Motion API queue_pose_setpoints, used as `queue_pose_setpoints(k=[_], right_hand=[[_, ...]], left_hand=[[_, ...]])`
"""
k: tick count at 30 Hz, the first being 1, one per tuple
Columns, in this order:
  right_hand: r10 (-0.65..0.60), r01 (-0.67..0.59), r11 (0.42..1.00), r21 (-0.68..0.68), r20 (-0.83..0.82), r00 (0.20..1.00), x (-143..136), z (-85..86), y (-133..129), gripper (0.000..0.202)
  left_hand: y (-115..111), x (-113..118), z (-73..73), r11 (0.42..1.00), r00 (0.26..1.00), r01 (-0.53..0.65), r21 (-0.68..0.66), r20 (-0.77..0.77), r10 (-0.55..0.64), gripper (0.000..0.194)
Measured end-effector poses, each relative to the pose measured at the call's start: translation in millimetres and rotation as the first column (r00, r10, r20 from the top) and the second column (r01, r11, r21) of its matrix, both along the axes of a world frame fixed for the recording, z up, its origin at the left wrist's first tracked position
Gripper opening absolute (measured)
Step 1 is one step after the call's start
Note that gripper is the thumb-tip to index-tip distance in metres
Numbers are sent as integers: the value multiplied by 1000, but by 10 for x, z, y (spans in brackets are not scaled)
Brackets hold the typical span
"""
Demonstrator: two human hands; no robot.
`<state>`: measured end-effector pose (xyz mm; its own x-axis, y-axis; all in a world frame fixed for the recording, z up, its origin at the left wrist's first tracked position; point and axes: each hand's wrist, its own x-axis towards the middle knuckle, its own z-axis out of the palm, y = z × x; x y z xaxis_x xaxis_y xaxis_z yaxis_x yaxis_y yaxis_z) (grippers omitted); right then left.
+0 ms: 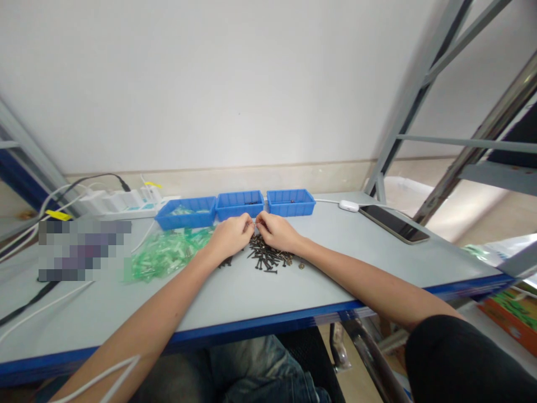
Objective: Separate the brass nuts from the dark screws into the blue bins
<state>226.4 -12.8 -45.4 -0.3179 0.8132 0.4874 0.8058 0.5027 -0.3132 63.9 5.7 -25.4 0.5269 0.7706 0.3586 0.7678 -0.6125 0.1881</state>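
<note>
My left hand [231, 238] and my right hand [277, 230] meet fingertip to fingertip over the middle of the table. Both are closed in a pinch, and whatever lies between the fingers is too small to make out. Below and beside my right hand spreads a pile of dark screws [265, 258], with a few brassy round pieces [301, 266] at its right edge. A few more screws [227, 262] show by my left wrist. Left of that wrist is a heap of green clear plastic pieces [161, 257], partly hidden behind my left forearm.
Three blue bins stand in a row behind my hands: the left bin [184, 219] holds clear plastic pieces, the middle bin [239, 209] and right bin [291, 208] small dark bits. A phone [394, 223] lies at right. A power strip [126, 201] and cables are at left.
</note>
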Motion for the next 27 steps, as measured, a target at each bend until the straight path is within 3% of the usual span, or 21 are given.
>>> queue_pose_setpoints(k=[27], right_hand=[[-90,89,996,6,57,994,2,43,-15,17]], left_hand=[[-3,23,9,998,998,7,-59,61,-3,25]])
